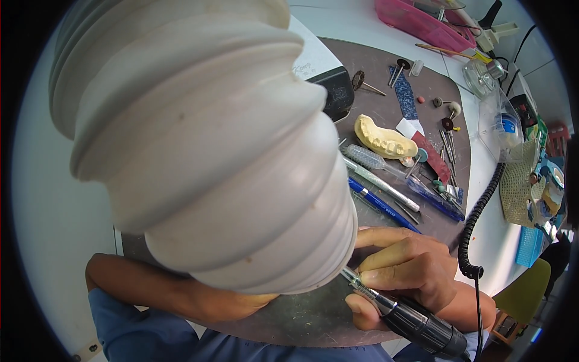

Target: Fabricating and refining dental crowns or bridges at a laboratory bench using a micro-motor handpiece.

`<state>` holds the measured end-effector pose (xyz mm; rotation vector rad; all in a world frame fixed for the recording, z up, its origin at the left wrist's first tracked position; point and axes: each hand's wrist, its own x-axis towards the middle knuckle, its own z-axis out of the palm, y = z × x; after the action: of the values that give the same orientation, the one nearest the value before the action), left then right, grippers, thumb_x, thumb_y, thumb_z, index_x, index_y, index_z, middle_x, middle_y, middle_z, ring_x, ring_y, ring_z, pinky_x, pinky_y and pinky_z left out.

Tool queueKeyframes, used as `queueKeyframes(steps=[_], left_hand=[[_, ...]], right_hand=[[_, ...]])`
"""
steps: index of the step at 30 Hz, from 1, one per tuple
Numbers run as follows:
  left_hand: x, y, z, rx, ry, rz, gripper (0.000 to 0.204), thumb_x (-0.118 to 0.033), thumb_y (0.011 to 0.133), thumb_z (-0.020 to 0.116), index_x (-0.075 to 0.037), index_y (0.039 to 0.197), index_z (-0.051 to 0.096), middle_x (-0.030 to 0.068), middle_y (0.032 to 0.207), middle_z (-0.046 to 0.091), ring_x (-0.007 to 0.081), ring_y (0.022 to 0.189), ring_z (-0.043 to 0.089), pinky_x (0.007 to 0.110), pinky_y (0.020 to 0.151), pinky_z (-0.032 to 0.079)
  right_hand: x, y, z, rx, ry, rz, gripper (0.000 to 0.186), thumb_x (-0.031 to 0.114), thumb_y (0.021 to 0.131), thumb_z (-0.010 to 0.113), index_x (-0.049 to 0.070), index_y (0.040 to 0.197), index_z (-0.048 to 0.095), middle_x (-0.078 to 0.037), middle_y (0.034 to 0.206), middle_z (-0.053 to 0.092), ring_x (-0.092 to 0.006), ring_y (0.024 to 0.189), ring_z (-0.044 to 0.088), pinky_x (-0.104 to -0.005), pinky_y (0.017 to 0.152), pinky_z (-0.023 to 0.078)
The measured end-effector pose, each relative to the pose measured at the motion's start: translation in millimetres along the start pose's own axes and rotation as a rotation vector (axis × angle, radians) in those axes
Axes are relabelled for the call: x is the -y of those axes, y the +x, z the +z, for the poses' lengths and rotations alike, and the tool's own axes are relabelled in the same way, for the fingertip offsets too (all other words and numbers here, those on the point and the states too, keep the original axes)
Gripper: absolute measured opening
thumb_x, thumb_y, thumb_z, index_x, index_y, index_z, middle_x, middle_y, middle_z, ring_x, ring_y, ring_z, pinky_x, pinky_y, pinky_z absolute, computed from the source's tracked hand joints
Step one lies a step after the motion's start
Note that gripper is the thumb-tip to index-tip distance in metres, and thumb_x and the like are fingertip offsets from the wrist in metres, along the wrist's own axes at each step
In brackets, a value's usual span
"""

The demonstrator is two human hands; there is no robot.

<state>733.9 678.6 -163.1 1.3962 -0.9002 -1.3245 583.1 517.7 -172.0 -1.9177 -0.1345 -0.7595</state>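
Observation:
My right hand (410, 271) is closed around a black and silver rotary handpiece (416, 326). The handpiece's metal nose points up and left, and its tip is hidden behind a wide white ribbed duct (235, 163). That duct fills the left and middle of the head view. My left hand (238, 304) reaches in below and behind the duct. Its fingers are hidden, so whether it holds anything does not show. A cream plaster dental cast (385, 140) lies on the grey mat (374, 57) beyond my right hand. A blue pen (386, 205) and a silver knife-like tool (383, 183) lie nearer.
Several small burs and polishing wheels (447, 124) are scattered over the mat's right side, beside a strip of red sandpaper (431, 158). A black coiled cord (476, 223) runs along the table's right edge. Farther out are a pink basket (425, 24), a glass jar (480, 78) and a cream woven basket (518, 184).

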Motion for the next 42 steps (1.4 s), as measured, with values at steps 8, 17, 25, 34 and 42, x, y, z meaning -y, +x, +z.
queueKeyframes(steps=[8, 17, 25, 34, 42], left_hand=[[12.3, 3.7, -6.7, -0.004, 0.082, -0.05, 0.02, -0.011, 0.094, 0.054, -0.002, 0.111, 0.058, 0.0102, 0.108, 0.061, 0.0195, 0.102, 0.059, 0.033, 0.09, 0.048], [31.6, -11.7, -14.0, 0.029, 0.218, -0.064, 0.026, -0.012, 0.092, 0.05, -0.006, 0.116, 0.058, 0.0098, 0.116, 0.059, 0.0235, 0.108, 0.057, 0.038, 0.094, 0.045], [33.2, -23.3, -2.2, 0.055, 0.347, -0.078, 0.033, -0.013, 0.091, 0.046, -0.01, 0.121, 0.059, 0.0094, 0.123, 0.057, 0.0271, 0.114, 0.055, 0.042, 0.099, 0.043], [37.6, -18.9, -3.5, 0.072, 0.319, -0.071, 0.03, -0.015, 0.091, 0.049, -0.011, 0.119, 0.061, 0.0084, 0.121, 0.059, 0.0285, 0.112, 0.056, 0.042, 0.097, 0.043], [11.6, -7.4, 3.5, -0.04, 0.044, -0.097, 0.02, -0.008, 0.096, 0.056, 0.002, 0.114, 0.056, 0.0119, 0.107, 0.062, 0.0154, 0.1, 0.061, 0.028, 0.087, 0.05]], right_hand=[[-2.2, -0.1, -1.3, 0.009, 0.032, 0.041, 0.025, 0.007, 0.07, 0.082, 0.0, 0.085, 0.063, -0.008, 0.072, 0.064, -0.0296, 0.078, 0.071, -0.0349, 0.069, 0.06], [1.5, 0.1, -4.2, 0.029, 0.025, 0.076, 0.026, 0.006, 0.069, 0.082, 0.0, 0.085, 0.064, -0.008, 0.074, 0.065, -0.0305, 0.08, 0.071, -0.0339, 0.067, 0.059], [3.7, 0.1, -3.8, 0.0, 0.033, 0.087, 0.024, 0.007, 0.071, 0.082, -0.001, 0.084, 0.063, -0.009, 0.074, 0.065, -0.0299, 0.08, 0.071, -0.0346, 0.069, 0.06], [-1.0, 0.7, -2.1, 0.013, 0.027, 0.046, 0.023, 0.005, 0.071, 0.081, -0.002, 0.082, 0.062, -0.01, 0.073, 0.064, -0.0289, 0.077, 0.071, -0.0362, 0.07, 0.061], [0.1, 1.3, -0.8, -0.011, 0.052, 0.054, 0.023, 0.004, 0.07, 0.081, -0.002, 0.083, 0.063, -0.009, 0.072, 0.064, -0.0295, 0.077, 0.071, -0.0355, 0.07, 0.06]])
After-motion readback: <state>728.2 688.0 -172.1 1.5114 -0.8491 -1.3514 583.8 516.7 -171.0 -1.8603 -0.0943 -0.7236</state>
